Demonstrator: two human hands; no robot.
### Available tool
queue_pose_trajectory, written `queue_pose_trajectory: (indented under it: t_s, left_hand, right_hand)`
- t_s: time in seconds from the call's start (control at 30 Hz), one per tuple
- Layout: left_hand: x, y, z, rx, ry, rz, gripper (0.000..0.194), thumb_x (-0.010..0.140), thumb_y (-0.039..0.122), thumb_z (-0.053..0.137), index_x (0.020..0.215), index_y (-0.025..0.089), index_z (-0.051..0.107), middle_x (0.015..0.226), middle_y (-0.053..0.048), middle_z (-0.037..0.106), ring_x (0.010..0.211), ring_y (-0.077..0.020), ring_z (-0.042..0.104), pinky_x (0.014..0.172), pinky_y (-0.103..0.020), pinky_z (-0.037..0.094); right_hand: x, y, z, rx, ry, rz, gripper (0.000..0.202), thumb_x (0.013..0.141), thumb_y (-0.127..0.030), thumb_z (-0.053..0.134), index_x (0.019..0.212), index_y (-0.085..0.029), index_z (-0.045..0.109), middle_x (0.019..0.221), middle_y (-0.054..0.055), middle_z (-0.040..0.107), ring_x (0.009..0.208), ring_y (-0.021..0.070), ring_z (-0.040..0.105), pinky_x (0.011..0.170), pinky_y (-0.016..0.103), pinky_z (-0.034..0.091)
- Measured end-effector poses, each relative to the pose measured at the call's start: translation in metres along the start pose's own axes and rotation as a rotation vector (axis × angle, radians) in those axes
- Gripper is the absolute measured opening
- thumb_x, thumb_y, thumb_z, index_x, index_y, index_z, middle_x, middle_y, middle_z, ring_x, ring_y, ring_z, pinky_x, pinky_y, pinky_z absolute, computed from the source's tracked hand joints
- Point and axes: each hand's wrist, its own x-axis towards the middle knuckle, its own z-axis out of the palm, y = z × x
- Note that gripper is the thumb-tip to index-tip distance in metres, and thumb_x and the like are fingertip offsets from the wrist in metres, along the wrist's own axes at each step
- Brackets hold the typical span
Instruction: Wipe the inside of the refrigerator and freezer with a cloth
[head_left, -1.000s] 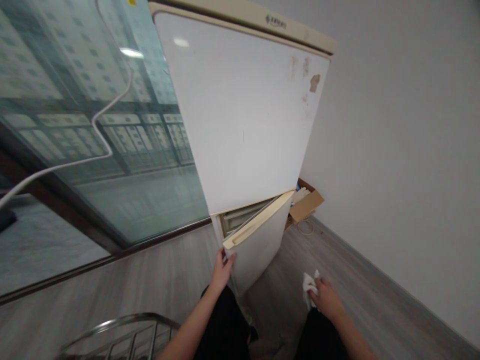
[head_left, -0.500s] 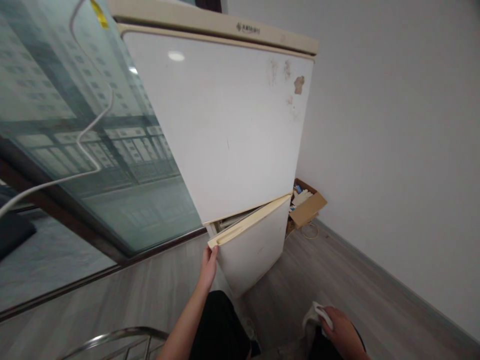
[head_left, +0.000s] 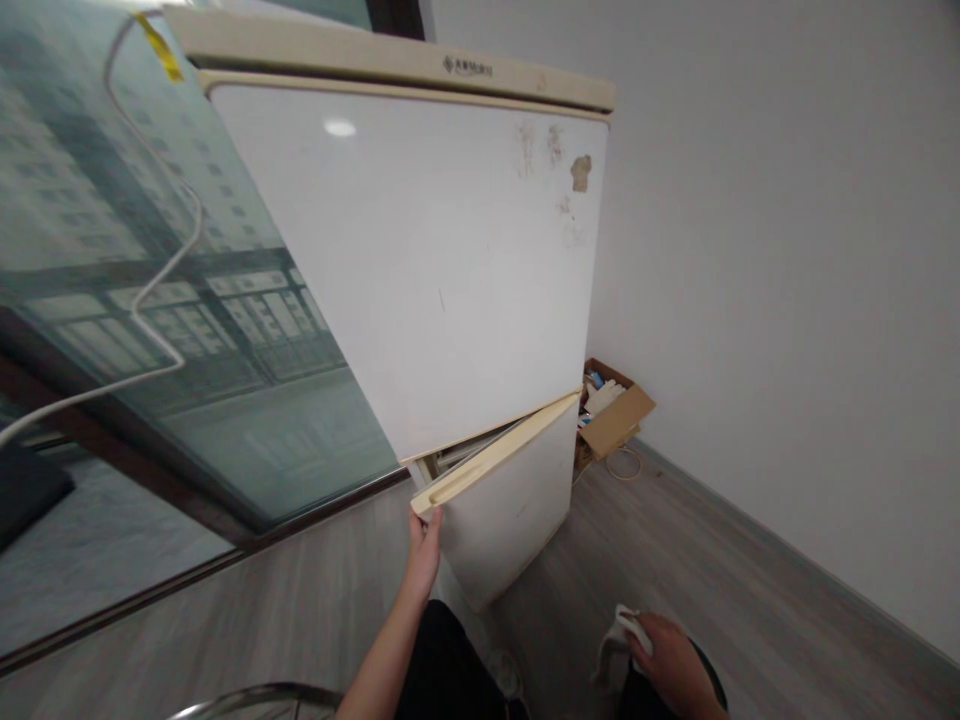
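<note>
A white two-door refrigerator (head_left: 420,260) with cream trim stands in front of me, its upper door closed. Its lower door (head_left: 510,510) is partly open, and a gap shows some of the inside along the top. My left hand (head_left: 424,535) grips the outer top corner of that lower door, fingers behind the edge and thumb in front. Low on the right, by my knee, my right hand (head_left: 671,655) is closed on a crumpled white cloth (head_left: 619,632), which hangs down from the fingers.
An open cardboard box (head_left: 619,415) with mixed items sits by the wall, right of the refrigerator. A white cord (head_left: 161,270) hangs before the glass door (head_left: 300,430) on the left. A curved metal rail (head_left: 255,697) is near my left arm.
The view has shifted slightly, so the refrigerator's top appears a little lower and farther left. The lower door stands slightly wider, with my left hand still on its corner. The cloth stays in my right hand.
</note>
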Motion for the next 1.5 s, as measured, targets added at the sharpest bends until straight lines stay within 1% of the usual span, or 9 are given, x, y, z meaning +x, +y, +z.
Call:
queue_pose_trajectory:
  t_s: [0.27,0.43,0.57,0.73,0.9,1.03,1.17,1.33,1.5]
  left_hand:
    - [-0.007,0.000,-0.008,0.013,-0.069,-0.011,0.068,0.090,0.063,0.055,0.145,0.024,0.042,0.158,-0.013,0.042,0.150,-0.0275,0.033,0.125,-0.044,0.021]
    - [-0.012,-0.001,-0.012,0.011,-0.092,-0.040,0.074,0.089,0.065,0.056,0.150,0.027,0.040,0.161,-0.011,0.040,0.150,-0.0293,0.034,0.121,-0.047,0.030]
    - [-0.015,-0.001,-0.016,0.010,-0.117,-0.068,0.078,0.087,0.069,0.055,0.152,0.028,0.040,0.164,-0.010,0.034,0.151,-0.0302,0.031,0.121,-0.047,0.032]
    - [-0.016,-0.001,-0.014,0.014,-0.127,-0.089,0.083,0.087,0.070,0.055,0.154,0.027,0.035,0.165,-0.011,0.031,0.152,-0.0309,0.030,0.120,-0.049,0.032]
    - [-0.018,-0.001,-0.012,0.025,-0.102,-0.089,0.083,0.088,0.069,0.054,0.156,0.027,0.031,0.167,-0.011,0.027,0.152,-0.0320,0.029,0.122,-0.051,0.029]
    - [-0.027,0.002,-0.006,0.058,-0.065,-0.069,0.095,0.086,0.070,0.055,0.161,0.025,0.017,0.170,-0.010,0.014,0.156,-0.0292,0.014,0.125,-0.047,0.018]
    - [-0.036,0.009,0.003,0.108,-0.019,-0.027,0.106,0.085,0.072,0.054,0.162,0.022,0.002,0.172,-0.011,-0.002,0.157,-0.0278,0.005,0.126,-0.044,0.014]
    - [-0.040,0.018,0.006,0.316,-0.040,0.092,0.094,0.086,0.068,0.056,0.159,0.022,0.020,0.171,-0.015,-0.004,0.157,-0.0309,-0.003,0.125,-0.051,0.008]
    - [-0.037,0.014,-0.010,0.564,-0.126,0.276,0.091,0.086,0.061,0.060,0.159,0.019,0.023,0.169,-0.021,-0.001,0.156,-0.0384,0.006,0.122,-0.058,0.015]
  right_hand:
    - [-0.003,0.000,-0.008,-0.010,-0.034,0.038,0.045,0.097,-0.048,0.043,0.121,-0.023,0.071,0.123,0.008,0.070,0.114,0.0255,0.066,0.105,0.040,0.046]
    - [-0.003,-0.002,-0.008,0.013,-0.007,0.040,0.044,0.095,-0.049,0.046,0.122,-0.024,0.072,0.124,0.008,0.070,0.115,0.0280,0.065,0.106,0.043,0.045]
    - [-0.004,-0.004,-0.010,0.012,-0.014,0.035,0.045,0.096,-0.049,0.046,0.125,-0.025,0.070,0.126,0.008,0.069,0.117,0.0275,0.064,0.107,0.043,0.044]
    - [-0.002,-0.008,-0.016,-0.004,-0.044,0.020,0.043,0.097,-0.046,0.044,0.118,-0.023,0.073,0.118,0.009,0.071,0.110,0.0257,0.066,0.102,0.041,0.047]
    - [-0.003,-0.007,-0.015,-0.002,-0.017,0.034,0.043,0.096,-0.047,0.046,0.122,-0.024,0.072,0.122,0.008,0.070,0.113,0.0271,0.065,0.104,0.042,0.046]
    - [-0.005,-0.006,-0.013,-0.026,-0.002,0.055,0.047,0.095,-0.049,0.046,0.126,-0.023,0.071,0.127,0.010,0.069,0.118,0.0283,0.064,0.107,0.043,0.045]
    - [-0.006,-0.010,-0.019,-0.041,-0.025,0.075,0.048,0.096,-0.049,0.045,0.127,-0.021,0.070,0.127,0.011,0.068,0.119,0.0274,0.064,0.108,0.042,0.043]
    - [-0.005,-0.012,-0.025,-0.043,-0.034,0.086,0.048,0.097,-0.049,0.042,0.123,-0.020,0.071,0.120,0.010,0.070,0.113,0.0260,0.065,0.105,0.041,0.044]
    - [-0.006,-0.013,-0.023,-0.042,-0.047,0.057,0.048,0.099,-0.049,0.040,0.124,-0.022,0.070,0.123,0.009,0.069,0.114,0.0258,0.064,0.105,0.041,0.044]
